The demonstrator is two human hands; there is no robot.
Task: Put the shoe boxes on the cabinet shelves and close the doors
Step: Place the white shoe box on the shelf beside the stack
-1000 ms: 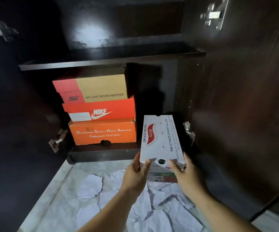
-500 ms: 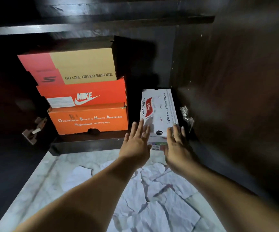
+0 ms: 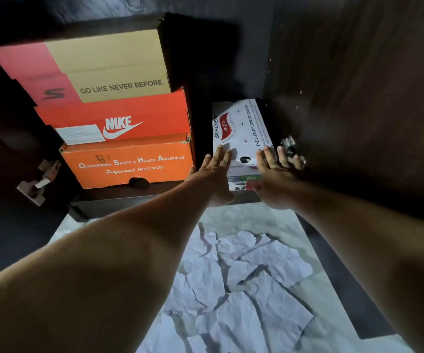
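On the far left, a small metal hinge (image 3: pixel 37 184) sticks out from the dark side of the cabinet. Next to it, three shoe boxes sit in a pile on the bottom shelf (image 3: pixel 119 200). The lowest one is an orange box (image 3: pixel 129 164) with white words about safety shoes. On top of it lies a red box (image 3: pixel 119 118) with a big white tick mark. On top of that sits a tan and red box (image 3: pixel 99 70) with black letters on its front.

To the right of the pile there is a dark gap, and then the white shoe box (image 3: pixel 242 128). It lies flat on the same shelf, with its short end facing out, close to the cabinet's right wall (image 3: pixel 358 98).

The left hand (image 3: pixel 212 171) has its fingers straight and flat, and they press on the near left end of the white box. The right hand (image 3: pixel 274 174) is the same, fingers straight and spread, pressing on the near right end. No fingers curl around the box.

Just past the right hand, a shiny metal hinge (image 3: pixel 288 143) shows on the wall.

Down below, crumpled white paper sheets (image 3: pixel 244 289) lie on the pale marble floor (image 3: pixel 231 215), between the two arms
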